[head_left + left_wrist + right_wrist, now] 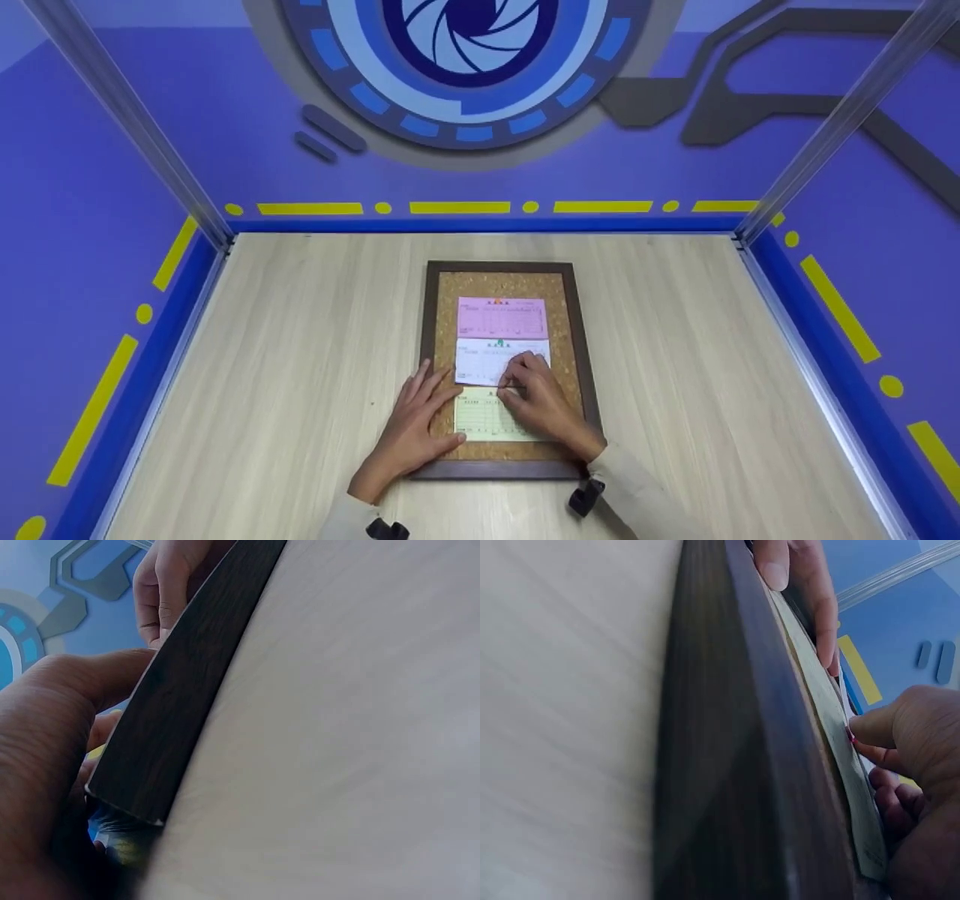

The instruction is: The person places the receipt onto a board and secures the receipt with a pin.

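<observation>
A framed corkboard (501, 285) lies on the table with three printed slips in a column. The pink slip (502, 321) is at the top with an orange pushpin (498, 301) at its upper edge. Below it lies a white slip (478, 365) with a green pushpin (500, 342). My right hand (538, 397) pinches a small red pushpin (850, 736) between thumb and forefinger, right at the top edge of the pale yellow-green slip (480, 420). With fingers spread, my left hand (416, 427) rests over the frame's left side, its thumb and forefinger touching that slip's left edge.
The corkboard's dark wooden frame (495, 470) sits on a pale wood-grain table (300, 360). Blue printed walls (180, 120) with yellow dashes enclose the table at the back and both sides. Metal posts (150, 112) stand at the back corners.
</observation>
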Available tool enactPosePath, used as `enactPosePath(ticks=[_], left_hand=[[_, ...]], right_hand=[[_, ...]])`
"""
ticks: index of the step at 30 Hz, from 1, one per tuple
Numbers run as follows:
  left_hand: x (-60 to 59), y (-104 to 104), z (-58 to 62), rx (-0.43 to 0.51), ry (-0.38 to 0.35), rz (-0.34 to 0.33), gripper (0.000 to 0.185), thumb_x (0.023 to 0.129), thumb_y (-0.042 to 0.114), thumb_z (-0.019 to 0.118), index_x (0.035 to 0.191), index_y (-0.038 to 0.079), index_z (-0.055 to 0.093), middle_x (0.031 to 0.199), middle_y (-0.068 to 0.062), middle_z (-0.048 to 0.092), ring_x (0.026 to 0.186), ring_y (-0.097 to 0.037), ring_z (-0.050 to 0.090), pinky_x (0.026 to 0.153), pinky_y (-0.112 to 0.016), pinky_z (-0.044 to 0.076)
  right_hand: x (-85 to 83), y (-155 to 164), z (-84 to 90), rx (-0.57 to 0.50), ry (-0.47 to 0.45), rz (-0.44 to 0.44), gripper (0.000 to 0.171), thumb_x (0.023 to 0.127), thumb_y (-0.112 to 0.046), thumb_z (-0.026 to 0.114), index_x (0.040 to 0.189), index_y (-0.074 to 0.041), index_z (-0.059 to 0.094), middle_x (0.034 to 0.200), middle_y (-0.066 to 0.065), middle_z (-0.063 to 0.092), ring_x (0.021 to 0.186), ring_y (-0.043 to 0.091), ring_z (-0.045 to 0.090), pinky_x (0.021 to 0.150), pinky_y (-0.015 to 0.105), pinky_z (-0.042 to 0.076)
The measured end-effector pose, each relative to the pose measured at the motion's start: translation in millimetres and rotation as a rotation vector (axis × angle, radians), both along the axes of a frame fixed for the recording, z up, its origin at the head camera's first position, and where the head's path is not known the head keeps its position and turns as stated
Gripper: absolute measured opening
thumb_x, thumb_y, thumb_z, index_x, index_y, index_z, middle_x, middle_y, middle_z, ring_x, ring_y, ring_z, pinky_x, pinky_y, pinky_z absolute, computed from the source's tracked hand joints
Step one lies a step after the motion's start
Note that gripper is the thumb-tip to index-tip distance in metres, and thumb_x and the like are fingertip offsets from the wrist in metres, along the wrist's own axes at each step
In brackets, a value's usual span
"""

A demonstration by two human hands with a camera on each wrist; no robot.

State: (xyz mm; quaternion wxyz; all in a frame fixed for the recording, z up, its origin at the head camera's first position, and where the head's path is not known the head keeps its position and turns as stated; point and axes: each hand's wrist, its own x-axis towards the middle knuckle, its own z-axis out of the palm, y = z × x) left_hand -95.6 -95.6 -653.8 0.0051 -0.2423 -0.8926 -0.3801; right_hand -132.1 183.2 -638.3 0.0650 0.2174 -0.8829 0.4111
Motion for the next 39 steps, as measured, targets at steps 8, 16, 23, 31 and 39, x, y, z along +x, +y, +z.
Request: enactPosePath(ticks=[8,16,23,31,39], left_hand=[[1.5,-3,1.2,-0.008,-0.025,0.02,0.073,0.086,0.043,0.089,0.15,0.016,0.067,0.175,-0.009,0.041,0.168,-0.045,0.015,0.131,-0.07,0.015],[-1.2,0,1.2,-0.006,-0.02,0.014,0.073,0.088,0.046,0.087,0.15,0.014,0.067,0.175,-0.011,0.041,0.167,-0.047,0.015,0.13,-0.072,0.015],[-12.7,6,2.4,-0.021,0.003,-0.02,0.074,0.087,0.04,0.088,0.152,0.014,0.065,0.177,-0.011,0.038,0.168,-0.047,0.013,0.13,-0.072,0.015],[-12.0,11,11.8,-0.026,-0.095,-0.008,0.089,0.087,0.036,0.088,0.163,0.011,0.051,0.179,-0.016,0.03,0.169,-0.044,0.007,0.133,-0.068,0.011],[-7.0,8,20.1,-0.002,-0.163,0.042,0.094,0.09,0.037,0.089,0.168,0.011,0.043,0.18,-0.016,0.027,0.169,-0.044,0.007,0.128,-0.069,0.028]], right_hand=[[-1.9,-5,0.3,-0.046,-0.059,0.01,0.018,0.089,0.001,0.084,0.088,-0.015,0.076,0.105,-0.001,0.062,0.103,0.019,0.056,0.091,0.038,0.048],[-4.4,-6,3.8,-0.052,-0.095,-0.019,0.015,0.087,0.004,0.083,0.086,-0.011,0.079,0.104,0.001,0.061,0.104,0.021,0.058,0.094,0.041,0.052],[-7.8,5,1.6,0.011,0.045,0.008,0.008,0.093,0.0,0.082,0.093,-0.008,0.082,0.109,0.006,0.065,0.108,0.025,0.062,0.096,0.047,0.052],[-3.0,31,-1.3,0.021,0.214,0.102,0.018,0.09,0.008,0.083,0.104,-0.003,0.081,0.117,0.016,0.069,0.115,0.031,0.065,0.097,0.05,0.054],[7.0,66,2.8,0.047,0.098,0.004,0.019,0.095,0.006,0.081,0.111,-0.004,0.081,0.127,0.013,0.07,0.125,0.028,0.062,0.103,0.05,0.053]])
